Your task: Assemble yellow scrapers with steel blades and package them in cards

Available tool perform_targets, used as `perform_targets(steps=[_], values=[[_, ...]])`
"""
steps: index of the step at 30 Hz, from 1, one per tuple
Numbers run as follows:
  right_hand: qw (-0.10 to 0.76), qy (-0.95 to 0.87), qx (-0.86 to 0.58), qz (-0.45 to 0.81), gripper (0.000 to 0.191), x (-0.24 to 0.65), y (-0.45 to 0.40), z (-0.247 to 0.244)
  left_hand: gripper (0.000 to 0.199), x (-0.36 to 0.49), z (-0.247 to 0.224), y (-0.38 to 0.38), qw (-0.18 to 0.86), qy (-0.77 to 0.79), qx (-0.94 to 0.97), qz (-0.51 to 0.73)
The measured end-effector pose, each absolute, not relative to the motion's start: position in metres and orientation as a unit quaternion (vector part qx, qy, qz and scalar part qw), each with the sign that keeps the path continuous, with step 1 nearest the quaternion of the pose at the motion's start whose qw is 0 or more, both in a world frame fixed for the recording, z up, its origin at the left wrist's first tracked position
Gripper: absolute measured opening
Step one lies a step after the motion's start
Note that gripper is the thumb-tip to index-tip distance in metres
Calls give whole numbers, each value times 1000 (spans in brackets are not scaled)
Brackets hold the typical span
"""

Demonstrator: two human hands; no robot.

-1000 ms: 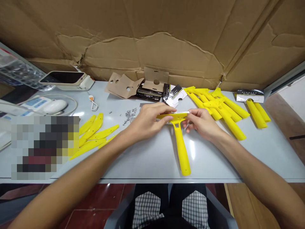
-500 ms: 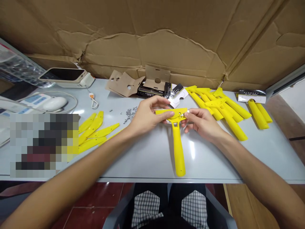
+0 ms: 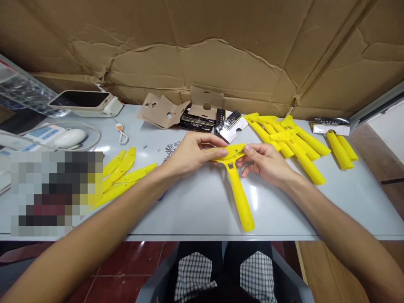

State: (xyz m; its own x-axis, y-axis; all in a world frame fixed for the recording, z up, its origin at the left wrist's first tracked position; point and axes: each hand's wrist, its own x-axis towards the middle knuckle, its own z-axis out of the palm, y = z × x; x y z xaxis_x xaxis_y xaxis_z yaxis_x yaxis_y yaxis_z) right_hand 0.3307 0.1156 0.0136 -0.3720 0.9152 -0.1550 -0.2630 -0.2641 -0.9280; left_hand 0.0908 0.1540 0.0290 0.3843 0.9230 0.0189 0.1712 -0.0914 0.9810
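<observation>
Centrally, one yellow plastic T-shaped scraper [image 3: 236, 185], its head raised just above the pale grey surface [image 3: 202, 210] and its long handle slanting toward the near edge, tip low over the surface. Left hand [image 3: 192, 153]: thumb and fingers pinched on the left half of the scraper head. Right hand [image 3: 268, 162]: fingertips closed on the right end of the same head, the two hands facing each other across it. Left of the hands, a loose fan of flat yellow plastic blade-shaped strips [image 3: 126, 174], lying on the surface beside a blurred patch. Behind the left hand, a small scatter of silver metal screws [image 3: 170, 148]. Further back, against the wall, torn brown cardboard hang-tag cards [image 3: 164, 111] and a stack of black printed packaging cards [image 3: 202, 122], one black-and-white card [image 3: 232, 124] tilted just behind the scraper head. Right of the hands, a heap of further yellow plastic scrapers [image 3: 290, 141], overlapping; well apart at the far right, two yellow plastic handles [image 3: 342, 147] with a black-and-white card sleeve [image 3: 331, 125] over their upper ends. Far left: a cream-coloured phone on a stand [image 3: 83, 101], a white computer mouse [image 3: 69, 138], a white cord with an orange tag [image 3: 121, 131]. Backdrop of creased brown cardboard sheeting [image 3: 202, 54].
</observation>
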Motion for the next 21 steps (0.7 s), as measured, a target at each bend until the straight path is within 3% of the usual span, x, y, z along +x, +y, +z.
perform_targets(steps=[8, 15, 21], values=[[419, -415, -357, 725, 42, 330, 114, 17, 42, 91, 32, 154, 602, 427, 567, 365], [424, -421, -362, 716, 33, 331, 114, 17, 38, 89, 31, 156, 533, 421, 636, 366], [428, -414, -372, 712, 38, 329, 114, 15, 28, 89, 39, 155, 490, 411, 676, 367]])
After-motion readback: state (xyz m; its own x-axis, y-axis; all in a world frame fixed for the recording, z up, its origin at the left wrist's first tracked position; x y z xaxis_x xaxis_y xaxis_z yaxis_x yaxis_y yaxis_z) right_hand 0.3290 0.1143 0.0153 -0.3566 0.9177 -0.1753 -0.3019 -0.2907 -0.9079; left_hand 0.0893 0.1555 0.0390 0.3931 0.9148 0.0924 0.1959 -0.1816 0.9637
